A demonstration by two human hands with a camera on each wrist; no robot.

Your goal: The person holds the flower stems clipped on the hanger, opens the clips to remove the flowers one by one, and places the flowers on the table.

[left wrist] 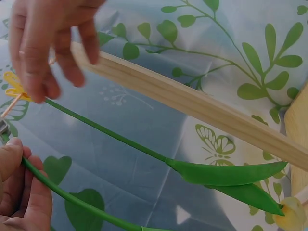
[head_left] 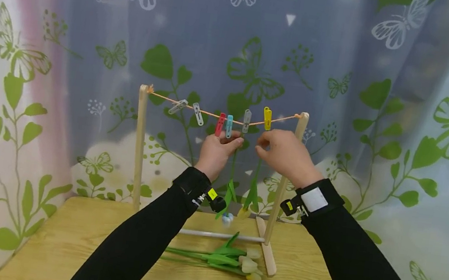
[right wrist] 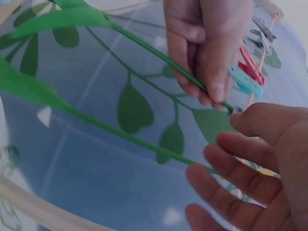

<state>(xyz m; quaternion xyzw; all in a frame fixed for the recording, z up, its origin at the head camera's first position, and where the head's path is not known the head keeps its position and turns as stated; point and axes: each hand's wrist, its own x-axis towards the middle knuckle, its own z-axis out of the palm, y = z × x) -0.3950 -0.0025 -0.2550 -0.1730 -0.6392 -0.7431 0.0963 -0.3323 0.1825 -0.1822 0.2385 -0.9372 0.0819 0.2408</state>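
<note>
My left hand [head_left: 215, 154] pinches the green stem [left wrist: 77, 206] of a hanging tulip between thumb and fingers, just below a grey clothespin [head_left: 247, 121]. That tulip hangs upside down, its pale blue flower [head_left: 227, 219] lowest. To its right, a yellow tulip [head_left: 244, 212] hangs head down under the yellow clothespin [head_left: 267, 118]. Beside this second stem is my right hand [head_left: 287, 155], its fingers loosely bent and spread, holding nothing. In the right wrist view, the right thumb lies close to the top of the stem that my left hand grips.
An orange string [head_left: 208, 113] spans a wooden frame [head_left: 139, 148], carrying further clothespins: red [head_left: 220, 124], light blue [head_left: 229, 126] and two grey ones at left. White and yellow tulips [head_left: 248, 264] lie on the wooden table [head_left: 88, 235] before the frame's bar. A patterned curtain hangs behind.
</note>
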